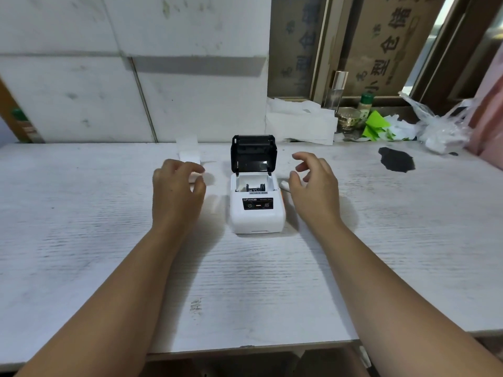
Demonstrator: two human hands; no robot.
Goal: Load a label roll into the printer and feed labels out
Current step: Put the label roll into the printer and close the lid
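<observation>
A small white label printer (255, 213) stands mid-table with its black lid (254, 153) tilted up and open; the roll bay (254, 185) behind the control panel holds no roll. Left of the printer, my left hand (177, 191) curls its fingers and thumb around a white label roll (189, 157) that rests on the table, with a loose strip of labels (187, 142) standing up behind it. My right hand (313, 186) hovers just right of the printer, fingers spread and holding nothing.
The white wood-grain table (245, 281) has a dark stain (397, 160) at back right. Behind it lie crumpled white paper (299, 121), a glass jar (348, 118), a green-capped bottle (366, 103), green scraps and a plastic bag (441, 126). A small white scrap (284, 184) lies beside the printer.
</observation>
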